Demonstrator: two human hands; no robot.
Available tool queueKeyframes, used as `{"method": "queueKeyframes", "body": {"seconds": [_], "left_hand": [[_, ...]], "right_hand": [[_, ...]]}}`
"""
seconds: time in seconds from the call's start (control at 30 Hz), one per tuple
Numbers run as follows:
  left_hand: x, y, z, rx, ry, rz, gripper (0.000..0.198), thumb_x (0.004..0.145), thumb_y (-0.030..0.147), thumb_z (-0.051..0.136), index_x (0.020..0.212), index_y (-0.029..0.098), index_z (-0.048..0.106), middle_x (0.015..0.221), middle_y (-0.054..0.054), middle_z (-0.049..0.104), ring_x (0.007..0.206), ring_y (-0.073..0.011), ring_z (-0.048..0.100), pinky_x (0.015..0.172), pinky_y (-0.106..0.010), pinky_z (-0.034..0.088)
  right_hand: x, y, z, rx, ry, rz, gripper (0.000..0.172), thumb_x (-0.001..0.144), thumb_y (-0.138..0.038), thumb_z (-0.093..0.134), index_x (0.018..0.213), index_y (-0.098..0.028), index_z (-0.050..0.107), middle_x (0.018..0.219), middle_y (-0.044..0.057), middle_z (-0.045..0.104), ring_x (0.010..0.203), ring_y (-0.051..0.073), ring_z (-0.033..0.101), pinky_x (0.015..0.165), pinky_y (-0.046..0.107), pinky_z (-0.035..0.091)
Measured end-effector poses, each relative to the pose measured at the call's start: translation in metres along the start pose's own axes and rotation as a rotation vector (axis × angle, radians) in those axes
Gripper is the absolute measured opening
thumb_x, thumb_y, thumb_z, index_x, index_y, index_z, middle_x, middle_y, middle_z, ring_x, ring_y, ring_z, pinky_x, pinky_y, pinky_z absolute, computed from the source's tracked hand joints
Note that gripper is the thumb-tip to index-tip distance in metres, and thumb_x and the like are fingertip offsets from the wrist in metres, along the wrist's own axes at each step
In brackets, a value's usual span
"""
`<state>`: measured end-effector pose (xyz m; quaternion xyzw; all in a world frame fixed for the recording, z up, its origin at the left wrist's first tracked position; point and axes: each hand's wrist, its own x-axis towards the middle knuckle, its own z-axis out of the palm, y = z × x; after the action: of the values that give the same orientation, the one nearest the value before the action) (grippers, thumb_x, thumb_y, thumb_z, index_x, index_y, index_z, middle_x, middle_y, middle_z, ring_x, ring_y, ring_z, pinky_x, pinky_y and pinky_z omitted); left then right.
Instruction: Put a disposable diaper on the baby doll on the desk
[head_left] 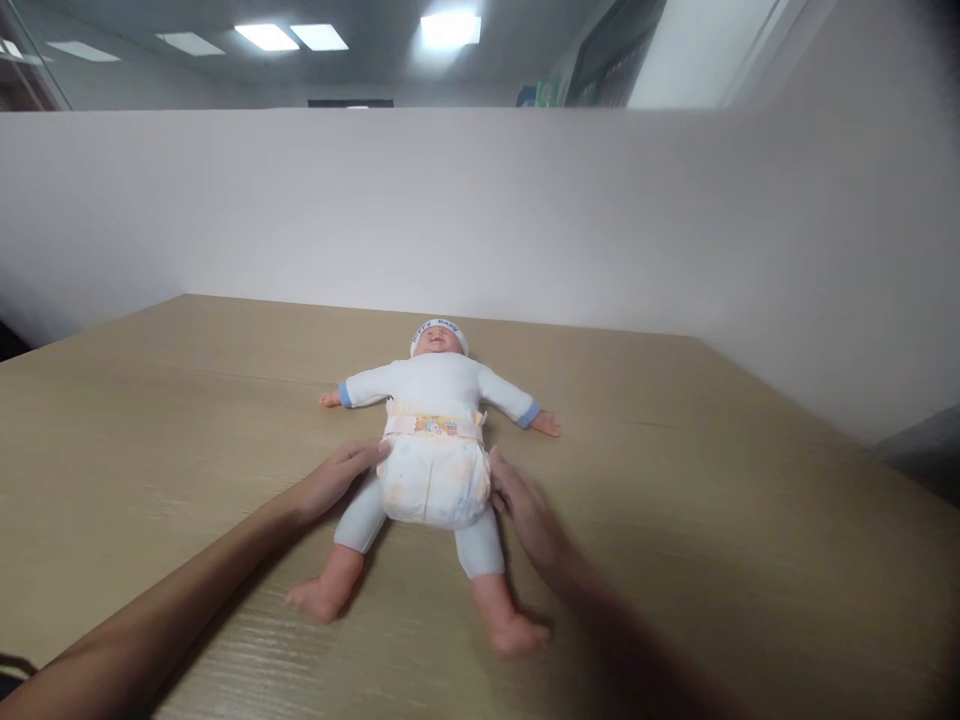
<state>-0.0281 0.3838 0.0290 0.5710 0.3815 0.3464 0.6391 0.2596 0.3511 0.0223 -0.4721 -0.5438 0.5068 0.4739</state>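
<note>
A baby doll (441,380) lies on its back, arms spread and legs toward me. It wears a white suit with blue cuffs and a lettered white cap. Around its waist and hips is a white diaper (431,485), its patterned front band fastened across the belly. At the diaper's left side, my left hand (349,475) has its fingers closed on the edge by the leg opening. My right hand (523,505) is at the opposite edge with its fingers curled against the diaper, slightly blurred. The fingertips of both hands are partly hidden.
The doll rests on a wide wooden table (712,500). Behind it rises a pale partition wall (420,210), which also bends round on the right. Lit ceiling panels (450,30) show above the partition.
</note>
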Motion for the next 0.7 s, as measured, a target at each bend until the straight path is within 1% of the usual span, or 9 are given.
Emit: {"method": "queueKeyframes", "body": {"seconds": [0.07, 0.1, 0.2, 0.27, 0.43, 0.57, 0.63, 0.7], "left_hand": [[-0.001, 0.003, -0.001, 0.001, -0.052, -0.011, 0.051, 0.107, 0.058, 0.065, 0.135, 0.019, 0.079, 0.136, -0.014, 0.08, 0.13, -0.0352, 0.071, 0.118, -0.047, 0.05], [-0.002, 0.004, -0.002, -0.003, -0.081, -0.024, 0.05, 0.107, 0.058, 0.065, 0.135, 0.019, 0.079, 0.135, -0.014, 0.08, 0.129, -0.0344, 0.071, 0.116, -0.046, 0.051], [-0.004, 0.007, -0.004, 0.004, -0.127, -0.071, 0.049, 0.106, 0.06, 0.065, 0.126, 0.018, 0.08, 0.128, -0.013, 0.082, 0.118, -0.032, 0.074, 0.106, -0.043, 0.054], [-0.004, 0.008, -0.006, 0.012, -0.131, -0.087, 0.048, 0.106, 0.06, 0.066, 0.122, 0.017, 0.081, 0.127, -0.013, 0.082, 0.114, -0.0308, 0.074, 0.103, -0.041, 0.054], [-0.002, 0.004, -0.016, -0.011, -0.174, -0.057, 0.046, 0.106, 0.055, 0.068, 0.132, 0.018, 0.079, 0.133, -0.014, 0.081, 0.121, -0.0322, 0.073, 0.109, -0.043, 0.052], [0.001, 0.002, -0.023, -0.003, -0.222, -0.021, 0.046, 0.107, 0.051, 0.067, 0.134, 0.016, 0.078, 0.137, -0.016, 0.079, 0.127, -0.0336, 0.072, 0.117, -0.045, 0.048], [0.002, 0.001, -0.025, -0.006, -0.25, -0.003, 0.047, 0.107, 0.05, 0.066, 0.135, 0.014, 0.077, 0.139, -0.017, 0.078, 0.13, -0.0347, 0.07, 0.119, -0.046, 0.047], [0.003, 0.001, -0.025, -0.006, -0.261, 0.004, 0.047, 0.107, 0.05, 0.065, 0.136, 0.014, 0.076, 0.141, -0.017, 0.077, 0.133, -0.0351, 0.069, 0.119, -0.046, 0.048]], "right_hand": [[-0.001, -0.008, 0.001, 0.006, -0.009, 0.014, 0.076, 0.086, -0.093, 0.064, 0.06, -0.026, 0.037, 0.058, -0.004, 0.037, 0.06, 0.015, 0.031, 0.057, 0.031, 0.033], [-0.002, -0.01, 0.002, 0.021, -0.022, 0.018, 0.075, 0.084, -0.091, 0.067, 0.06, -0.026, 0.04, 0.057, -0.004, 0.04, 0.061, 0.015, 0.033, 0.059, 0.031, 0.035], [-0.001, -0.012, 0.004, 0.075, -0.072, 0.025, 0.064, 0.084, -0.084, 0.074, 0.066, -0.024, 0.062, 0.064, 0.0, 0.058, 0.067, 0.019, 0.049, 0.068, 0.033, 0.045], [0.0, -0.01, 0.005, 0.107, -0.086, 0.04, 0.058, 0.083, -0.08, 0.079, 0.072, -0.023, 0.071, 0.073, 0.002, 0.069, 0.074, 0.022, 0.058, 0.075, 0.034, 0.051], [0.005, -0.006, 0.004, 0.155, -0.093, 0.071, 0.055, 0.079, -0.077, 0.085, 0.072, -0.024, 0.075, 0.079, 0.003, 0.075, 0.079, 0.024, 0.064, 0.082, 0.037, 0.056], [0.004, -0.007, 0.003, 0.146, -0.092, 0.06, 0.053, 0.082, -0.076, 0.084, 0.073, -0.024, 0.077, 0.081, 0.003, 0.078, 0.083, 0.026, 0.067, 0.085, 0.037, 0.058], [0.002, -0.008, 0.003, 0.125, -0.101, 0.039, 0.051, 0.084, -0.075, 0.083, 0.079, -0.024, 0.08, 0.087, 0.004, 0.08, 0.086, 0.026, 0.069, 0.086, 0.037, 0.058], [0.001, -0.009, 0.003, 0.104, -0.119, 0.032, 0.05, 0.086, -0.073, 0.083, 0.09, -0.023, 0.083, 0.095, 0.006, 0.083, 0.09, 0.028, 0.072, 0.088, 0.038, 0.059]]}}
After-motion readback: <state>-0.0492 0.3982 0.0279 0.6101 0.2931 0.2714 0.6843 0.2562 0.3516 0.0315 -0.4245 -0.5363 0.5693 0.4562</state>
